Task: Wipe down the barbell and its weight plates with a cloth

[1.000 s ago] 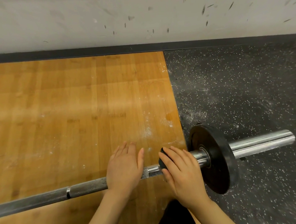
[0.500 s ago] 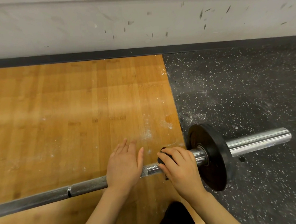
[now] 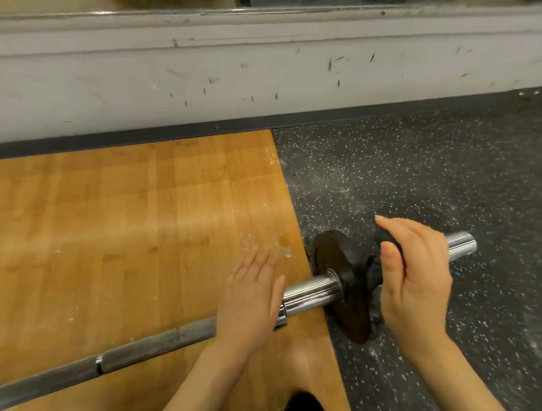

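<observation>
— Left hand (image 3: 252, 297)?
— Flat, fingers straight, pressing on the barbell (image 3: 163, 339) shaft at 7 o'clock from the black weight plate (image 3: 335, 264).
— Right hand (image 3: 414, 276)?
— Curled round a dark cloth (image 3: 373, 270), against the plate's outer face, over the chrome sleeve (image 3: 460, 242).
— Room?
— Wooden platform (image 3: 107, 229) at 9 o'clock, speckled rubber flooring (image 3: 418, 166) at 3, scuffed wall (image 3: 256, 74) at 12.

Barbell (image 3: 163, 341): I see a grey steel bar lying across the lower frame, rising from lower left to its chrome sleeve end at right.
Weight plate (image 3: 336, 283): one black disc, upright on the sleeve, right of centre.
Cloth (image 3: 373, 270): dark, bunched against the plate's outer face.
</observation>
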### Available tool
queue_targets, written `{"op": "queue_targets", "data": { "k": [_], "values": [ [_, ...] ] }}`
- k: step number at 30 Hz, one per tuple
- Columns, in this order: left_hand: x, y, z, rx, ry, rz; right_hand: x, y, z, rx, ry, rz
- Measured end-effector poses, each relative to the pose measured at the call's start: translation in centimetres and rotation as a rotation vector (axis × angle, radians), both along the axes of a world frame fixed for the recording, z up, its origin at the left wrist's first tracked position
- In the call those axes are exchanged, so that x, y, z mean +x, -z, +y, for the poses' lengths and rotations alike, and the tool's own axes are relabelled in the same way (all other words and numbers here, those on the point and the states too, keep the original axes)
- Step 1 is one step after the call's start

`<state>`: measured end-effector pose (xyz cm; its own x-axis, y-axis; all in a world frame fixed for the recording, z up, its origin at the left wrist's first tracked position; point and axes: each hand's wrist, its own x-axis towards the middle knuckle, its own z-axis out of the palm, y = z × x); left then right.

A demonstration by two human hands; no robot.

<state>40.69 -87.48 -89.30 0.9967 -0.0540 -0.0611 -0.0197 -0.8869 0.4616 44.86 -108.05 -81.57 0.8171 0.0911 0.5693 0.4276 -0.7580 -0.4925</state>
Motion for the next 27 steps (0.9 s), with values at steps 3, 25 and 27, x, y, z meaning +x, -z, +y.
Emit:
{"op": "queue_targets", "data": {
  "k": [3, 25, 27],
  "values": [
    [-0.2, 0.0, -2.6, -0.001, 0.1, -0.025, 0.7, -0.4, -1.4, 0.025, 0.055, 0.049],
    [3.5, 2.5, -2.0, 0.173, 0.082, -0.074, -0.7, 6.3, -0.7, -0.148, -0.031, 0.262],
    [3.4, 2.5, -2.0, 0.177, 0.079, -0.086, -1.5, 6.4, -1.1, -0.166, -0.036, 0.258]
  ]
}}
